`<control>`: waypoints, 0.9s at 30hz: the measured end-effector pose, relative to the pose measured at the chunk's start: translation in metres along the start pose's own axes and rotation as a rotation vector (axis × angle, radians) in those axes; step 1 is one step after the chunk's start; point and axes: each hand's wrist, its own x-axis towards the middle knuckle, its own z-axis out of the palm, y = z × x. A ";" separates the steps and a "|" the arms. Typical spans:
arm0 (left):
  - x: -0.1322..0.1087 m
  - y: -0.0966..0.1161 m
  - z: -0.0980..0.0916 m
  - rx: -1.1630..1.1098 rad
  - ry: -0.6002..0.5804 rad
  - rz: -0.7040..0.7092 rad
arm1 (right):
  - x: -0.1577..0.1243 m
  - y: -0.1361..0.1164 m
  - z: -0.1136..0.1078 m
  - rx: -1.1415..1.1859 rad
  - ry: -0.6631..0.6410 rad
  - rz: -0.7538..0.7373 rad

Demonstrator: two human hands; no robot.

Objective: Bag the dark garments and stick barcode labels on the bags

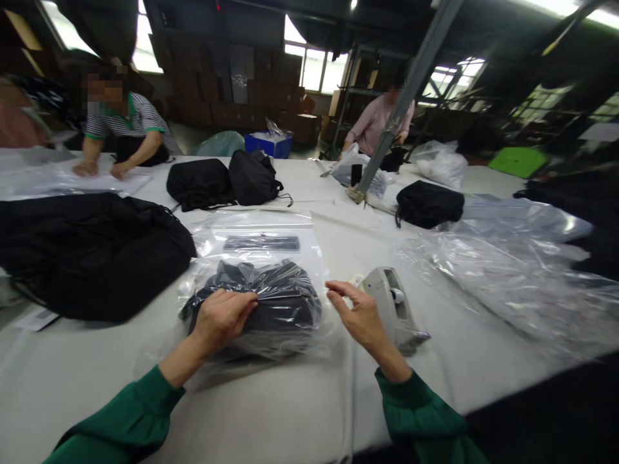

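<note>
A clear plastic bag (264, 258) lies on the white table (271, 412) in front of me, with a folded black garment (285, 299) inside it. My left hand (220, 319) rests on the bag's near left side, fingers curled and pressing the plastic over the garment. My right hand (355, 312) hovers just right of the bag, fingers partly spread, holding nothing that I can see. A grey tape dispenser (394, 306) stands right beside that hand.
A heap of black fabric (91, 254) lies at the left. Black pouches (227, 180) and another (428, 203) sit further back. Loose clear plastic (512, 270) covers the right. A slanted metal post (396, 109) rises mid-table. Two people work at the far edge.
</note>
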 end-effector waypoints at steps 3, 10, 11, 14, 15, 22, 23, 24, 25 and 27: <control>-0.006 -0.003 0.002 0.032 0.011 0.020 | -0.021 0.031 -0.075 -0.125 0.326 0.261; -0.011 -0.009 0.009 0.075 0.067 0.054 | -0.069 0.088 -0.154 -0.206 0.360 0.628; -0.011 -0.009 0.008 0.076 0.065 0.057 | -0.070 0.091 -0.151 -0.182 0.321 0.648; -0.011 -0.008 0.007 0.086 0.059 0.056 | -0.067 0.095 -0.140 -0.099 0.227 0.678; -0.011 -0.008 0.007 0.089 0.057 0.053 | -0.066 0.095 -0.137 -0.073 0.210 0.684; -0.014 -0.011 0.009 0.105 0.057 0.036 | -0.073 0.086 -0.138 0.033 0.279 0.674; -0.015 -0.011 0.009 0.109 0.058 0.038 | -0.080 0.084 -0.140 0.035 0.305 0.674; -0.015 -0.012 0.009 0.113 0.057 0.041 | -0.087 0.082 -0.141 0.036 0.332 0.678; -0.016 -0.012 0.010 0.117 0.058 0.043 | -0.095 0.080 -0.142 0.036 0.356 0.687; -0.017 -0.014 0.010 0.123 0.057 0.044 | -0.112 0.080 -0.140 0.043 0.392 0.722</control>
